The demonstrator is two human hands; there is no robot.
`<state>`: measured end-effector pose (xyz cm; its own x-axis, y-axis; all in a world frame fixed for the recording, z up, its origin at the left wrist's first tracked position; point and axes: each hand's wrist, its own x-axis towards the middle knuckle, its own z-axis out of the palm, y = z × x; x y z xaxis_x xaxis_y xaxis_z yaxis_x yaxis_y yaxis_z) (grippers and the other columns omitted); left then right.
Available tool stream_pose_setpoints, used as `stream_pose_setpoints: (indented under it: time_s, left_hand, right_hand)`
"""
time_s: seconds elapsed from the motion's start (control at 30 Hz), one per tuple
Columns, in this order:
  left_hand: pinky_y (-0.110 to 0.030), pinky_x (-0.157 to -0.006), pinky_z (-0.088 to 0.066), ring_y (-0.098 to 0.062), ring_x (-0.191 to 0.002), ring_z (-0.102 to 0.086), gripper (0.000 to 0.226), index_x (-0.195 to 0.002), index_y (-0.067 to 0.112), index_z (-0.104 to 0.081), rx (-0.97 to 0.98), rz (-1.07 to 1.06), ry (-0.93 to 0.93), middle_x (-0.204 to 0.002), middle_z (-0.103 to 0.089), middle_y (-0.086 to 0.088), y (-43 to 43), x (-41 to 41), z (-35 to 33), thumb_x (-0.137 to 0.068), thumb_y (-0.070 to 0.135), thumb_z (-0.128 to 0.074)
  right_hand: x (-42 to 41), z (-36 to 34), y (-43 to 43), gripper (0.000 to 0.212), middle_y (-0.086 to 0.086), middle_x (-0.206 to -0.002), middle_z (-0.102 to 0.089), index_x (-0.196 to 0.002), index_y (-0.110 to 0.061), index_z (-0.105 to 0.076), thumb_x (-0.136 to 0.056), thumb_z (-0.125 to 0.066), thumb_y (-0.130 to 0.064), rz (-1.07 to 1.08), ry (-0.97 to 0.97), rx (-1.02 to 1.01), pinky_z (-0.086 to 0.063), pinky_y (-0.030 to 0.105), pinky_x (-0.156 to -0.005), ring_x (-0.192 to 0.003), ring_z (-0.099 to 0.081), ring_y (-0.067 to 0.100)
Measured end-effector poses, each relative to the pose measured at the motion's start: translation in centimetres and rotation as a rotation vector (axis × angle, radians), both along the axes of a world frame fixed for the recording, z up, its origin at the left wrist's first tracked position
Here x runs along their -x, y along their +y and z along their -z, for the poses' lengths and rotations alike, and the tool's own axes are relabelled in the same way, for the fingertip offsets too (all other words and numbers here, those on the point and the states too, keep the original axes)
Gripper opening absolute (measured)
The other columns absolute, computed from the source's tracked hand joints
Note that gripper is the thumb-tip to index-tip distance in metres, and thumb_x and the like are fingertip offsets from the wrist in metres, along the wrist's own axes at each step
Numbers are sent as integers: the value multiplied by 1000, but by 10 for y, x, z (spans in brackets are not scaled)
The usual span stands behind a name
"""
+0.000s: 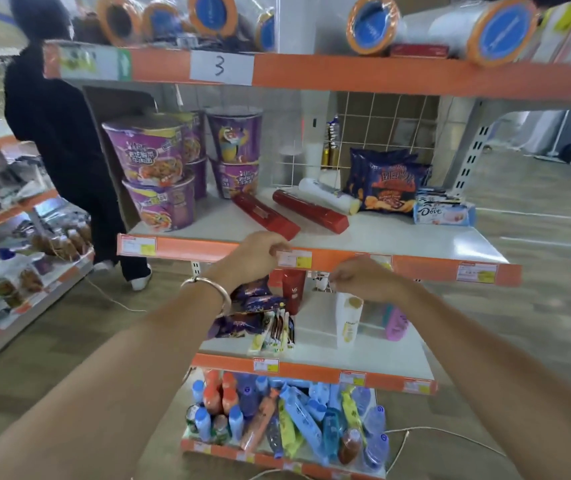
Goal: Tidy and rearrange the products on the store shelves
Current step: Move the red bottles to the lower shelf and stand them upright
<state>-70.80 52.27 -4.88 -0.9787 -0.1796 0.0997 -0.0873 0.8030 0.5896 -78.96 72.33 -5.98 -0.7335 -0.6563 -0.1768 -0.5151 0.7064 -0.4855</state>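
Note:
Both my hands hover in front of the middle shelf's orange edge [190, 247]. My left hand [258, 254] is curled shut, thumb against a price tag [294, 258]. My right hand [360, 277] is loosely closed with nothing seen in it, just above a white shampoo bottle [346, 320] on the shelf below. On the middle shelf lie two red boxes [265, 211] [311, 211], a white roll [329, 195], purple noodle cups [152, 157], blue chip bags [388, 181] and Dove packs [443, 213].
A person in black [62, 140] stands at the left by another shelf unit [28, 265]. The top shelf holds plastic wrap rolls [485, 29]. The bottom shelf carries several bottles [287, 420]. A red tube [292, 289], a pink bottle [396, 322] and snack packets [260, 317] sit on the lower shelf.

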Motion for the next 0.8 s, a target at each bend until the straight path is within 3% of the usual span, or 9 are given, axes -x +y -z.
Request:
stream_pose_setpoints:
  time_s: [0.1, 0.2, 0.33, 0.47, 0.57, 0.67, 0.8]
  left_hand:
    - [-23, -89, -41, -23, -111, -56, 38, -116, 8, -63, -13, -53, 48, -122, -62, -8, -16, 18, -4, -83, -6, -51]
    - [-32, -100, -40, -29, -115, -54, 42, -117, 8, -62, 31, -70, 99, -124, -60, -12, -32, 34, -3, -81, -9, -50]
    - [-22, -101, -31, -29, -123, -47, 45, -124, 6, -57, 97, -73, 97, -131, -52, -13, -49, 53, -5, -83, -8, -49]
    - [-36, -103, -39, -30, -118, -51, 56, -129, 15, -55, 231, -9, 50, -130, -54, -14, -58, 65, -7, -77, -8, -52]
    - [-43, -99, -43, -32, -114, -53, 58, -127, 17, -56, 252, 65, -6, -125, -57, -13, -59, 72, -5, -71, 15, -69]
    - [-45, -100, -43, -32, -117, -52, 63, -127, 21, -53, 294, 94, -49, -128, -55, -9, -62, 84, 3, -68, 32, -71]
    - [-47, -101, -41, -32, -124, -42, 63, -136, 23, -44, 428, 131, -14, -139, -43, -8, -61, 93, 8, -76, 14, -63]
  right_hand:
    - [19, -14, 0, 18, 0, -102, -63, -103, -12, -68, -88, -59, -18, 93, -23, 128, -50, 31, -84, -96, -60, 18]
    - [36, -28, -3, 17, 5, -99, -66, -101, -10, -69, -87, -60, -10, 165, -46, 274, -48, 24, -72, -91, -61, 19]
    - [59, -32, -16, 19, 12, -109, -67, -100, -10, -70, -88, -55, -9, 231, 124, 261, -49, 39, -86, -100, -62, 29]
    - [74, -22, -36, 20, 13, -108, -68, -97, -5, -70, -86, -54, -5, 221, 173, 196, -48, 39, -92, -104, -61, 30]
    - [81, -11, -49, 20, 8, -107, -68, -98, -10, -69, -85, -55, -5, 265, 203, 255, -48, 31, -86, -101, -61, 24]
    - [85, -11, -60, 21, 1, -107, -65, -104, -13, -67, -87, -56, -10, 271, 208, 274, -40, 22, -80, -94, -56, 14]
    - [82, -6, -73, 25, 5, -116, -63, -111, -12, -64, -87, -56, -12, 151, 185, 191, -45, 27, -90, -107, -59, 20]
